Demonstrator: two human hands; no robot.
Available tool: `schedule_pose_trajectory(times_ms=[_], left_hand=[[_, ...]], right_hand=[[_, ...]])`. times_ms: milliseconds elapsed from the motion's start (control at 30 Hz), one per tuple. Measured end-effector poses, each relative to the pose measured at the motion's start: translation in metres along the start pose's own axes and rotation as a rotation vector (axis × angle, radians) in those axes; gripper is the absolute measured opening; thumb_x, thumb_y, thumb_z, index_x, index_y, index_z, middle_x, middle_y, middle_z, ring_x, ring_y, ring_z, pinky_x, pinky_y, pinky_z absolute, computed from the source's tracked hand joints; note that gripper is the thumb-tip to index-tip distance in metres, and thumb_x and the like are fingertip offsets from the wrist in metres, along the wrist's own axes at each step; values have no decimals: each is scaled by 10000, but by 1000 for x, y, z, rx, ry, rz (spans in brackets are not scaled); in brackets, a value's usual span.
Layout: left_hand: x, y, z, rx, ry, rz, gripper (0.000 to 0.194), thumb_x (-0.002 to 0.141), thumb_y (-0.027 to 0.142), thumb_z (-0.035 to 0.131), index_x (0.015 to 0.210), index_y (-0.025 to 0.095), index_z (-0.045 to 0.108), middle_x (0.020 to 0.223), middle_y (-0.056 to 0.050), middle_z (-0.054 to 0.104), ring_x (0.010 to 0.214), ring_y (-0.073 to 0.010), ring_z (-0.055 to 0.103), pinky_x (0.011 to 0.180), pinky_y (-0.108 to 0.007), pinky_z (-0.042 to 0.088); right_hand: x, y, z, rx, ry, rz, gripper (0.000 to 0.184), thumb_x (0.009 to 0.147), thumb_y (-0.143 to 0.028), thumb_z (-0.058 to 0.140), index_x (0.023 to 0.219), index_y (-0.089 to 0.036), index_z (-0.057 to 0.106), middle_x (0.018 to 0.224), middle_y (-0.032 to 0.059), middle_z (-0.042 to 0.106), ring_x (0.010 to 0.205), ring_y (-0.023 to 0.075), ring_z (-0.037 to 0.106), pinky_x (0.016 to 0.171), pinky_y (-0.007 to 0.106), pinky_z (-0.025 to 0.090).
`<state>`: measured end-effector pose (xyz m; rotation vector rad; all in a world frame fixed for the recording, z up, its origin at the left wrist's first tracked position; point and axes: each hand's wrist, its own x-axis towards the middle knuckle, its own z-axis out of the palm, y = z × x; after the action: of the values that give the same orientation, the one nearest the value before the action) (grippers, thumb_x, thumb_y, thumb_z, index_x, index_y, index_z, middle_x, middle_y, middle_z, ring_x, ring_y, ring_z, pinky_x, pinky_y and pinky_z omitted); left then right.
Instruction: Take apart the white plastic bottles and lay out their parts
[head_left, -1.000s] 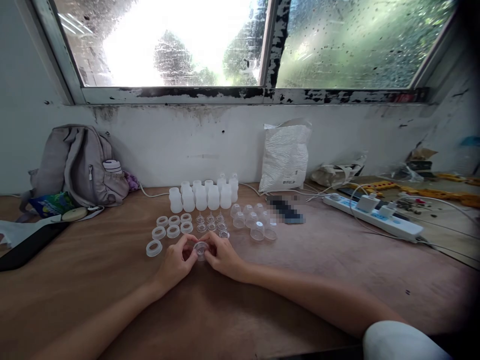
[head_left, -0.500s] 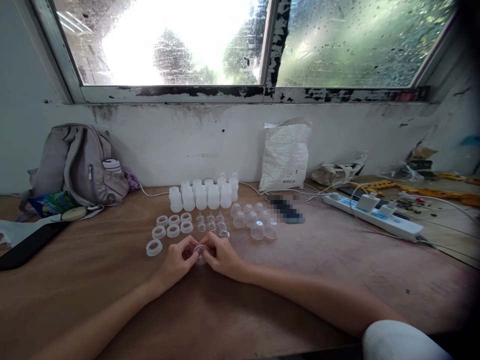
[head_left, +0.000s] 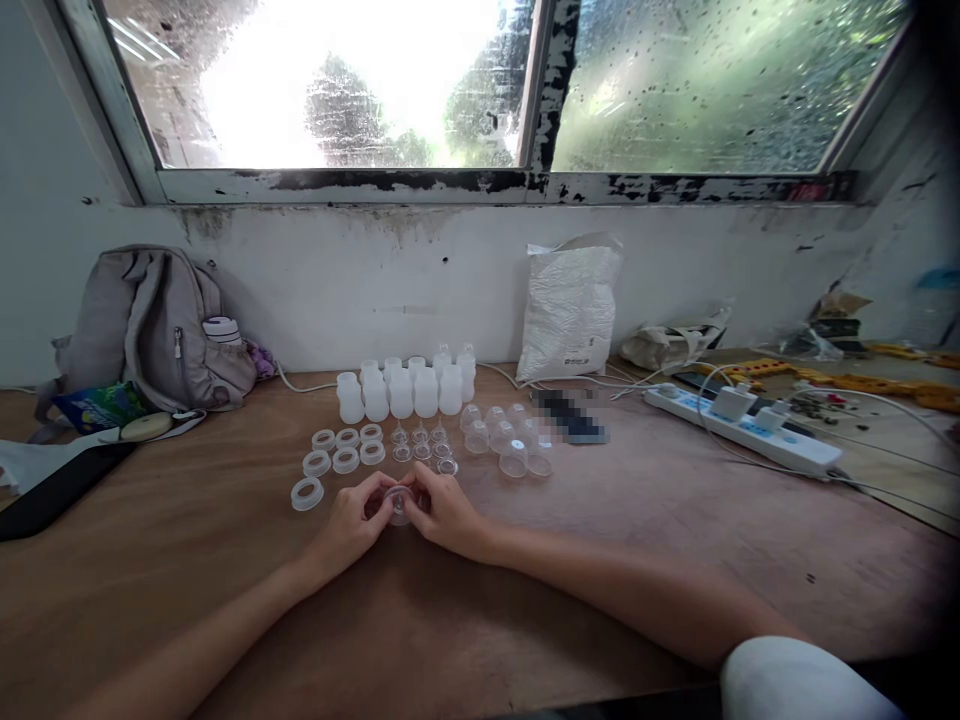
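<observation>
Low over the table, my left hand point(head_left: 355, 517) and my right hand point(head_left: 444, 514) meet fingertip to fingertip. Both pinch one small see-through bottle nipple point(head_left: 399, 507), with what looks like a collar ring around it; the fingers partly hide it. Several loose collar rings point(head_left: 307, 493) lie to the left of the hands. Just beyond the fingers, more clear nipples point(head_left: 422, 451) stand in short rows. Clear domed caps point(head_left: 514, 459) are grouped to the right. Behind these, white baby bottles point(head_left: 401, 394) stand upright in rows, and at their right end a couple have nipples on top.
A grey backpack point(head_left: 161, 325) leans on the wall at left, near a black flat case point(head_left: 71, 488). A white plastic bag point(head_left: 571, 310) stands by the wall. Right of it lie a blurred dark phone-like object point(head_left: 570, 416) and a power strip point(head_left: 750, 432) with cables.
Both hands keep their pinch on the nipple at nearly the same spot. The small piece looks slightly turned between the fingers; the whole view has shifted a little.
</observation>
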<state>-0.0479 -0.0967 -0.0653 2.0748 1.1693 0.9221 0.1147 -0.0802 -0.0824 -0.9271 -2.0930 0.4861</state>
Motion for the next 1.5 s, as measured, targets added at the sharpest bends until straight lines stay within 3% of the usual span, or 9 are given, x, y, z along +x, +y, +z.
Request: schedule_pose_trajectory(times_ms=[333, 533, 667, 1500], left_hand=[[0, 1, 2, -10, 31, -21, 191, 796, 291, 419, 842, 167, 557, 634, 2, 590, 540, -113, 528, 528, -208, 417], [0, -3, 0, -79, 38, -38, 232, 764, 267, 455, 964, 165, 515, 747, -20, 615, 608, -128, 559, 543, -221, 440], [1, -3, 0, -39, 55, -58, 224, 734, 226, 463, 944, 168, 514, 751, -19, 613, 645, -137, 564, 551, -222, 439], [1, 5, 5, 122, 98, -25, 109, 725, 176, 440, 817, 186, 497, 611, 41, 512, 546, -102, 474, 525, -200, 369]], right_hand=[[1, 1, 3, 11, 15, 5, 67, 749, -172, 471, 814, -182, 483, 605, -21, 526, 511, 90, 458, 495, 187, 329], [2, -5, -7, 87, 5, 9, 212, 728, -132, 457, 933, -182, 477, 603, -41, 504, 496, 80, 435, 501, 179, 338], [1, -4, -4, 55, -5, 12, 273, 692, -115, 474, 955, -191, 470, 629, -39, 519, 524, 88, 458, 530, 186, 351], [0, 1, 2, -39, -2, -8, 212, 722, -125, 453, 925, -185, 446, 703, 1, 557, 577, 114, 505, 546, 202, 368]])
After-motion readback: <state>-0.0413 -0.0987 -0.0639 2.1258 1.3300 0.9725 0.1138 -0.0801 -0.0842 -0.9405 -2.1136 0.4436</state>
